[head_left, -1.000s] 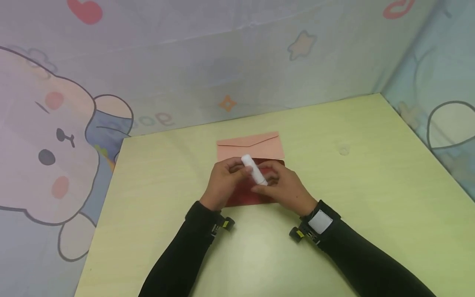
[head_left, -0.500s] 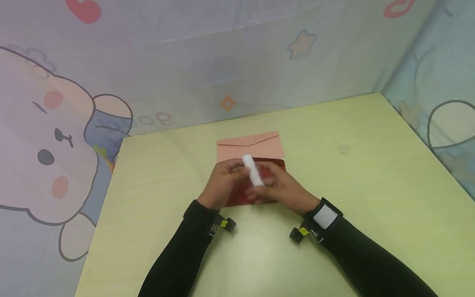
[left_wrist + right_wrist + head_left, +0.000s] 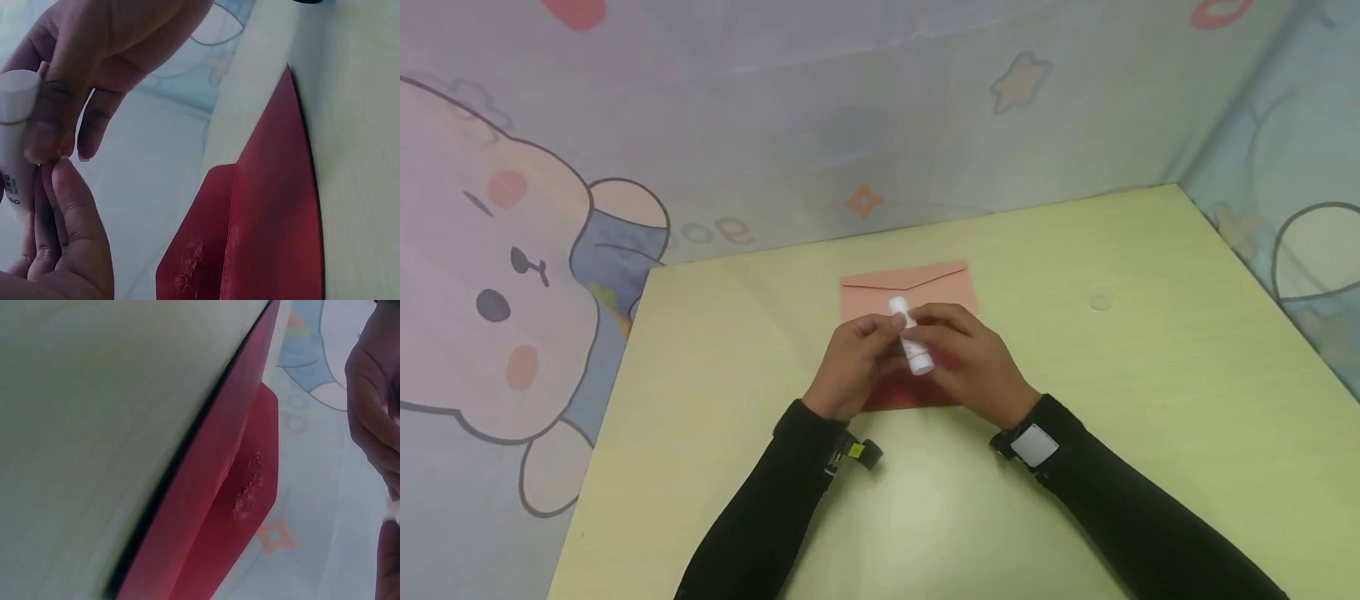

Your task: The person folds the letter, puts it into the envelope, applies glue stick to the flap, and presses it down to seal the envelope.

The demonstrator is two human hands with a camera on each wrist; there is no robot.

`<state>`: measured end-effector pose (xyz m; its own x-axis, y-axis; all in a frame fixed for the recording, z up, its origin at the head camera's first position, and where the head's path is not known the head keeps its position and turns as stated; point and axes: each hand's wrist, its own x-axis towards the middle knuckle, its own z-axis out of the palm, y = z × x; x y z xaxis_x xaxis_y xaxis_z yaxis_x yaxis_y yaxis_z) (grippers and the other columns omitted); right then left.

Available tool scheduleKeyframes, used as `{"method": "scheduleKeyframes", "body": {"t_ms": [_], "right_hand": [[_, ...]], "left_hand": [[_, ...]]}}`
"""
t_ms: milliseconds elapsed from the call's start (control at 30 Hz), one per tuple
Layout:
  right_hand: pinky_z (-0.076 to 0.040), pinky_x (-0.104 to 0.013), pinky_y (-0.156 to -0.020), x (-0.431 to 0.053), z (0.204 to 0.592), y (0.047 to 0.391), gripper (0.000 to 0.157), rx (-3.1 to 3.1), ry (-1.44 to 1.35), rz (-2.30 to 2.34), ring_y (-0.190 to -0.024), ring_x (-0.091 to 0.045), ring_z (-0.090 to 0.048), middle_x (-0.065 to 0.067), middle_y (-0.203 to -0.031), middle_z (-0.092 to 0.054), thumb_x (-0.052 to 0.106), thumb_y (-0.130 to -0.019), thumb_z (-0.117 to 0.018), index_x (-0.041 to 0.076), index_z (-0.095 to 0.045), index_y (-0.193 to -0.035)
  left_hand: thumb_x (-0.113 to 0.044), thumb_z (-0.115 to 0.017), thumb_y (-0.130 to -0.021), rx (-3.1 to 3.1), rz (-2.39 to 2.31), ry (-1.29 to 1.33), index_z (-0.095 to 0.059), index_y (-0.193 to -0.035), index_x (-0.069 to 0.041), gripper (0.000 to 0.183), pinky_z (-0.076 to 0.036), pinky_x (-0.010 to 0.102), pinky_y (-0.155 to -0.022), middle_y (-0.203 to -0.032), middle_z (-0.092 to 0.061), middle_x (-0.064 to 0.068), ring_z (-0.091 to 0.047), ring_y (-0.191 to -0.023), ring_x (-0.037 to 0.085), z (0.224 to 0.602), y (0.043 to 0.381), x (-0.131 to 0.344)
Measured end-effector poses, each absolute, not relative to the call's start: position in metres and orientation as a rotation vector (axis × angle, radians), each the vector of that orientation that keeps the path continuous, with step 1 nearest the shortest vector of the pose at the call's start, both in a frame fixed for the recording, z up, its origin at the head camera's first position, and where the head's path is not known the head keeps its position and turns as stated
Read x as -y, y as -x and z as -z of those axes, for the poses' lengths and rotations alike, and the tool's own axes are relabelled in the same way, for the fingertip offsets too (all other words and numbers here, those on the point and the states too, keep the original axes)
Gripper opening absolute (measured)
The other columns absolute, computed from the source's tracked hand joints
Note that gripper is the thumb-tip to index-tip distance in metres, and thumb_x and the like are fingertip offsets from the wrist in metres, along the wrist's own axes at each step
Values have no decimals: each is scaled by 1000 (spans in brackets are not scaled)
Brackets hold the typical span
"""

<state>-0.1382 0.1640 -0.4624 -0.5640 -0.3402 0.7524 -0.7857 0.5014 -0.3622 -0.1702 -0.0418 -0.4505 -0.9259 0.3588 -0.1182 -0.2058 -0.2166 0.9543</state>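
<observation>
A white glue stick [image 3: 917, 355] is held tilted between both hands, above a red envelope [image 3: 912, 395]. My left hand [image 3: 850, 362] pinches it near its upper end with the thumb. From the other side, my right hand [image 3: 985, 362] grips its middle between thumb and fingers. Small dark print shows on the glue stick [image 3: 14, 144] in the left wrist view. The red envelope [image 3: 275, 212] lies on the table with its flap raised, and whitish smears [image 3: 248, 494] mark the flap. In the head view, the hands cover much of this envelope.
A pink envelope [image 3: 872, 302] with its flap down lies just beyond the red one. To the right, a small clear round thing [image 3: 1100, 299] rests on the pale yellow table [image 3: 1165, 400]. A printed cloth [image 3: 790, 125] hangs behind the table.
My right hand has shifted up along the glue stick and turned, its fingers now across the middle. The glue stick's lower end has come into sight. The head view has tilted slightly.
</observation>
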Motion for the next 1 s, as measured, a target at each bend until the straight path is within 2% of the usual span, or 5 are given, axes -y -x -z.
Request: {"method": "scheduleKeyframes", "body": {"t_ms": [267, 400, 533, 700, 1000], "right_hand": [[-66, -52, -104, -169, 452, 155, 38, 2299, -631, -1079, -119, -33, -81, -15, -126, -84, 2, -95, -90, 2, -79, -131], [-65, -49, -96, -170, 450, 165, 25, 2537, -454, -1145, -104, -29, -81, -9, -111, -86, 20, -103, -86, 7, -81, -124], [-61, -43, -89, -164, 457, 171, 15, 2693, -413, -1138, -96, -24, -78, -2, -98, -86, 26, -105, -82, 12, -82, -111], [-59, -38, -84, -156, 464, 174, 12, 2775, -459, -1109, -91, -21, -77, 1, -92, -85, 26, -104, -82, 15, -83, -107], [-59, -37, -78, -149, 461, 174, 12, 2852, -519, -944, -82, -18, -71, 0, -87, -80, 25, -101, -85, 14, -79, -101]], "left_hand": [[-31, -58, -120, -2343, -1677, -454, -80, -134, -3, 38, -68, 36, -98, -114, -87, 9, -82, -103, 16, 449, 173, 60], [-20, -66, -112, -2939, -889, -659, -85, -112, -12, 21, -57, 35, -76, -87, -80, 5, -64, -76, 18, 451, 173, 73], [-16, -72, -105, -3007, -526, -810, -68, -81, -14, 24, -47, 35, -63, -66, -57, 0, -51, -66, 19, 485, 181, 78], [-31, -87, -96, -3023, -389, -931, -57, -75, -26, 37, -41, 31, -58, -64, -46, -10, -45, -64, 12, 548, 201, 79], [-34, -100, -88, -3036, -334, -913, -57, -70, -21, 48, -44, 38, -54, -62, -48, -7, -44, -63, 13, 508, 171, 66]]}}
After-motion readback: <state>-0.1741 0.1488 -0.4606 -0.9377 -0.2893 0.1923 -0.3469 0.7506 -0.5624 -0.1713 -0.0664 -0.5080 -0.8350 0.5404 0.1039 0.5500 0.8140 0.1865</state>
